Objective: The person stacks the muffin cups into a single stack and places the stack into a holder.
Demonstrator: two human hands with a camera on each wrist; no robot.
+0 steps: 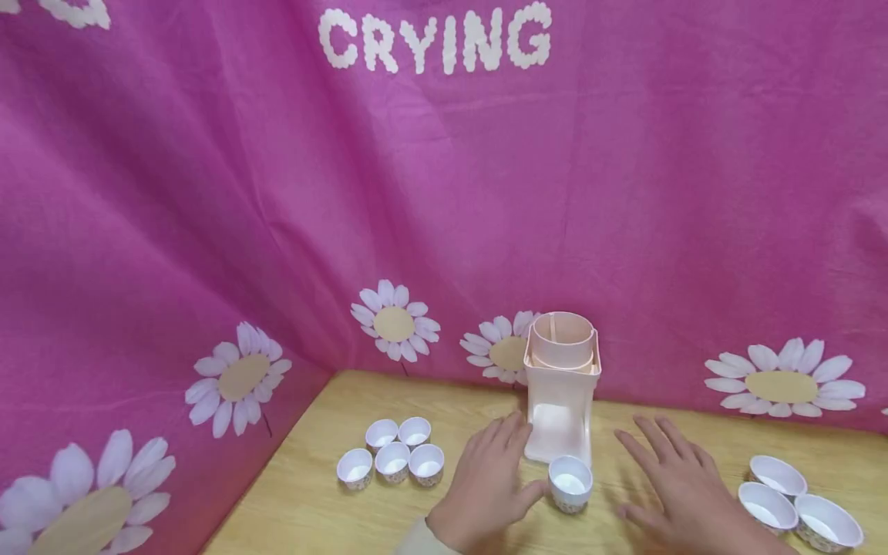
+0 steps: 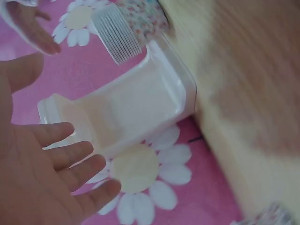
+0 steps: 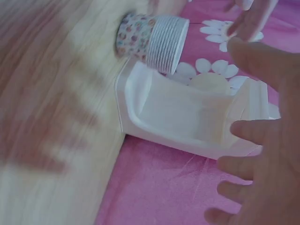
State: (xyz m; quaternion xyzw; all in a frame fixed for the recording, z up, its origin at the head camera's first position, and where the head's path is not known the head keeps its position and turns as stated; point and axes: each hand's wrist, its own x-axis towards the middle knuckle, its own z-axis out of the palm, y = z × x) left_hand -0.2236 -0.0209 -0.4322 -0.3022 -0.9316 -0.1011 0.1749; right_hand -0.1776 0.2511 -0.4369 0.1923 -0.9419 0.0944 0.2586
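Observation:
A stack of paper baking cups (image 1: pixel 570 484), white inside with a colourful dotted print outside, stands on the table in front of a pale pink plastic dispenser (image 1: pixel 560 401). In both wrist views the stack shows several nested rims (image 3: pixel 168 44). On the left of the stack my left hand (image 1: pixel 489 478) hovers with fingers spread, its thumb close to the cups; whether it touches them I cannot tell. My right hand (image 1: pixel 683 493) is held to the right of the stack, fingers spread and apart from it. Neither hand holds anything.
Several baking cup stacks (image 1: pixel 392 461) sit grouped on the table's left side. Three more stacks (image 1: pixel 766 505) are at the right. Behind the wooden table (image 1: pixel 305 462) hangs a pink cloth (image 1: pixel 444 193) printed with daisies; the dispenser stands close to it.

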